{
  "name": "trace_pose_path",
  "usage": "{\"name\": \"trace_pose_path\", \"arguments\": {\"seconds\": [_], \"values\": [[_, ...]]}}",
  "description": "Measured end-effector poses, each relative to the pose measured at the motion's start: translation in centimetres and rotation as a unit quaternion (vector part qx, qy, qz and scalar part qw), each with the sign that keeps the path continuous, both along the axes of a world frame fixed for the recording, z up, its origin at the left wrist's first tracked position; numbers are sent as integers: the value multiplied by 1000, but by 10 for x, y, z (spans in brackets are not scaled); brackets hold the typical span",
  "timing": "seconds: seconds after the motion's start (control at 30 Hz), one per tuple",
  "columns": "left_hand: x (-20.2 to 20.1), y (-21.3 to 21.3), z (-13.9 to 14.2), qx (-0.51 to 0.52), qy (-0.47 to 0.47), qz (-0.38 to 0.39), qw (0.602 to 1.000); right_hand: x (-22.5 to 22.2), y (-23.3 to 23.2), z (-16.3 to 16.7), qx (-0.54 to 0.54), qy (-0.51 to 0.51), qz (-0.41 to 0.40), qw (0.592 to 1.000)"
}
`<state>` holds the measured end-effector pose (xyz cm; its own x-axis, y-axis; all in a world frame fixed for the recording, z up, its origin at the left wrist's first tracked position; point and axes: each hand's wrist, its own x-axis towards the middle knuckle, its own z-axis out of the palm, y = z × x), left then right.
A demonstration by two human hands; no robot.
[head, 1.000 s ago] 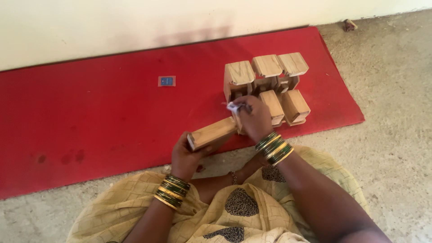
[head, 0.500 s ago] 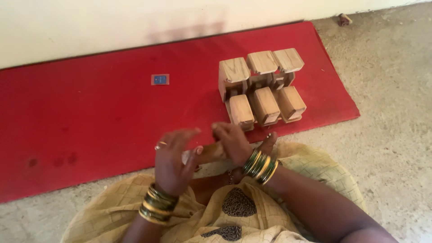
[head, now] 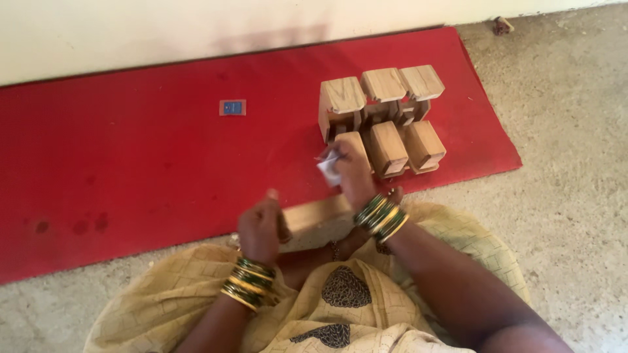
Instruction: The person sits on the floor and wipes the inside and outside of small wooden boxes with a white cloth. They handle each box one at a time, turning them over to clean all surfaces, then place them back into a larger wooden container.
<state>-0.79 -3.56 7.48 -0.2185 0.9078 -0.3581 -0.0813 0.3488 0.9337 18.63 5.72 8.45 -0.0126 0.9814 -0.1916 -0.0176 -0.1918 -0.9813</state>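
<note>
A long wooden block (head: 317,212) is gripped at its left end by the left hand (head: 260,229), whose fingers are closed around it; the block is held low over the near edge of the red mat (head: 131,157), and its right end is hidden behind the right wrist. The right hand (head: 350,171) is closed on a small pale scrap (head: 329,166), too blurred to be identified, and is held over the nearest block of a cluster of wooden blocks (head: 383,114), which is partly covered by it. Whether the hand is touching that block cannot be told. The cluster is set on the right part of the mat, near its right edge. A small blue square (head: 232,107) is seen farther left, well apart. Wide open mat is left on the left side. Concrete floor (head: 569,163) lies to the right, and a wall (head: 163,33) borders the far edge.
</note>
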Motion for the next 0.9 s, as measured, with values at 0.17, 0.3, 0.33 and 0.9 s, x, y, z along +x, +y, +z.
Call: {"name": "trace_pose_path", "arguments": {"seconds": [0.17,0.3,0.33,0.9], "values": [[-16,10,0,90,13,92,992,21,6,-6,109,47,0,993],[-13,13,1,114,-5,105,988,9,-9,8,144,155,39,977],[-11,12,1,114,15,98,988,4,-15,13,133,165,44,976],[-48,16,-32,140,359,85,919,25,16,15,86,-230,39,969]]}}
